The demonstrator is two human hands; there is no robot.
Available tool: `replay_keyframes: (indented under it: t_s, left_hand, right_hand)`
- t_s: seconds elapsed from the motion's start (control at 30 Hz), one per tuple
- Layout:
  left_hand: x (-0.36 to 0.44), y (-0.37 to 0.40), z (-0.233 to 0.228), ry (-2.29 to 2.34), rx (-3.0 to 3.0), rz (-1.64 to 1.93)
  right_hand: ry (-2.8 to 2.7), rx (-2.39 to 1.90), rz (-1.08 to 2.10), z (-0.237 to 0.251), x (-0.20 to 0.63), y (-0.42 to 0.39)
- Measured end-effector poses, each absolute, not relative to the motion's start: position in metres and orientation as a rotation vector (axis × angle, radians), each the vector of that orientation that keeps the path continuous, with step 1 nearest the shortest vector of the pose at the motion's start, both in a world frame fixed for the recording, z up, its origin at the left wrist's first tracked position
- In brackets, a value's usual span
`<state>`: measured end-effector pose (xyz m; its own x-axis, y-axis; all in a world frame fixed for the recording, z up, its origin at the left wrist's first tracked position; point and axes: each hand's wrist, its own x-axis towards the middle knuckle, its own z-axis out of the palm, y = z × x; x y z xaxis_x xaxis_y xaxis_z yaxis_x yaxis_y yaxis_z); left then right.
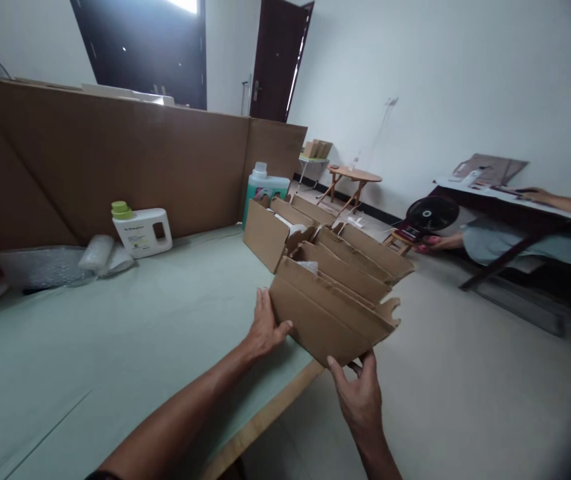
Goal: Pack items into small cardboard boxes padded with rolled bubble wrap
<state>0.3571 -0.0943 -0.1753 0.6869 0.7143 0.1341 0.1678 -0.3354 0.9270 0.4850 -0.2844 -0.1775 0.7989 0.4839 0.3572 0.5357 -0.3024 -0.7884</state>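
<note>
A brown cardboard box (325,313) with folded flaps sits at the table's right edge, partly overhanging it. My left hand (265,327) grips the box's near left corner, thumb on its front face. My right hand (358,393) holds the box from below at its near right corner, off the table edge. Behind it lies a second, open cardboard box (270,233) with something white inside it.
A white jug with a green cap (143,230), bubble wrap (45,265) and a teal bottle (264,187) stand on the pale green table (115,333) before a cardboard wall (115,160). To the right, another person (540,233) sits at a dark desk, a fan (431,215) nearby.
</note>
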Motion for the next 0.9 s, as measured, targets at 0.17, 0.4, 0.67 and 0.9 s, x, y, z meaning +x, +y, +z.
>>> replay_keyframes:
  t_s: [0.17, 0.4, 0.67, 0.9]
  left_hand:
    - [0.394, -0.113, -0.186, 0.639, 1.896, 0.534]
    - [0.406, -0.112, -0.186, 0.517, 2.002, 0.376]
    - [0.394, -0.13, -0.184, 0.433, 2.313, 0.312]
    - [0.392, -0.134, -0.182, 0.438, 2.448, 0.292]
  right_hand:
    - [-0.696, -1.834, -0.066, -0.202, 0.498, -0.276]
    - [-0.736, -1.717, -0.058, -0.217, 0.51, -0.248]
    - [-0.716, -1.671, 0.03, -0.234, 0.534, -0.232]
    - [-0.677, -1.66, 0.083, -0.229, 0.549, -0.228]
